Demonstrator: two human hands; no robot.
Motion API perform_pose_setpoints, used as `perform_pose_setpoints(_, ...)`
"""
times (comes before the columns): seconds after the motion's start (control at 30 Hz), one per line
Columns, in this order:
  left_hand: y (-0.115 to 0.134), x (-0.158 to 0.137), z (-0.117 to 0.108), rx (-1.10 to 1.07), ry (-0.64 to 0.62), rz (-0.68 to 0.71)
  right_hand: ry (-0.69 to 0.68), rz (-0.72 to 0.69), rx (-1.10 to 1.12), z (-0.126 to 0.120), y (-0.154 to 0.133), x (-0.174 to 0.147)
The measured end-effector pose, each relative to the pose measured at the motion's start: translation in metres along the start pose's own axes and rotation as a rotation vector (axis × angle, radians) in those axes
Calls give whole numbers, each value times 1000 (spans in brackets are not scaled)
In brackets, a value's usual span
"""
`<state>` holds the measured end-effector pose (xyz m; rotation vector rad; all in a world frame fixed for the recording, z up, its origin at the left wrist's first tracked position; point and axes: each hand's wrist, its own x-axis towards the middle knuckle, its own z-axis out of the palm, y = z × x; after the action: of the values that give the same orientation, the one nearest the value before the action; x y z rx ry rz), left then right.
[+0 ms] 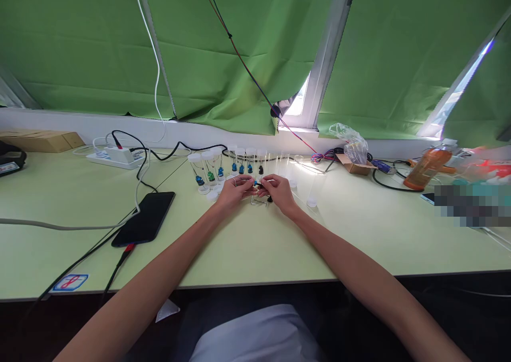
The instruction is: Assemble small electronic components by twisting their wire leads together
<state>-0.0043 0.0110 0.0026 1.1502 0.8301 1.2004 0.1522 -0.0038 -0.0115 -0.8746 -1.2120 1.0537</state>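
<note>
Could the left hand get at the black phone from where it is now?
Probably yes. The left hand is busy with the right hand on a small clip, but bare table lies between it and the phone; only a grey cable ends near it.

The table [247,245] has a smooth, matt, pale green laminate top. Far behind it hang matt green cloth curtains [239,48], creased. The phone [146,218] on the left is glossy black, glass-like. The row of tubes [239,162] looks like clear, shiny plastic with white plastic caps. The power strip [115,157] is smooth white plastic. A crinkled clear plastic bag [351,141] sits in a brown cardboard box [355,166]. The bottle [427,167] on the right is glossy, translucent orange plastic.
</note>
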Motion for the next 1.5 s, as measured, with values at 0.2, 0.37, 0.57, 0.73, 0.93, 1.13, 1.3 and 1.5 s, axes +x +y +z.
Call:
perform_pose_setpoints(0.2,2,-2,3,-26,7,-4,-4,0,-48,1,-2,-2)
perform_pose_setpoints(0.37,2,-2,4,-24,-31,3,-8,-3,-111,0,0,-1)
perform_pose_setpoints(0.57,2,-4,6,-29,-76,15,-28,-9,-142,0,2,-1)
perform_pose_setpoints(0.73,3,-6,7,-24,-84,10,-19,-1,-166,0,0,-2)
perform_pose_setpoints(0.93,2,-5,8,-56,-109,-2,-21,-2,-178,1,-1,-3)
perform_pose_setpoints(1.13,1,-2,8,-116,-65,-26,-45,-16,-157,2,1,-2)
perform_pose_setpoints(1.3,1,-2,7,-135,-53,-15,-63,-18,-139,3,1,-2)
perform_pose_setpoints(1.5,3,-4,8,-89,-60,-16,-59,-20,-142,1,1,-2)
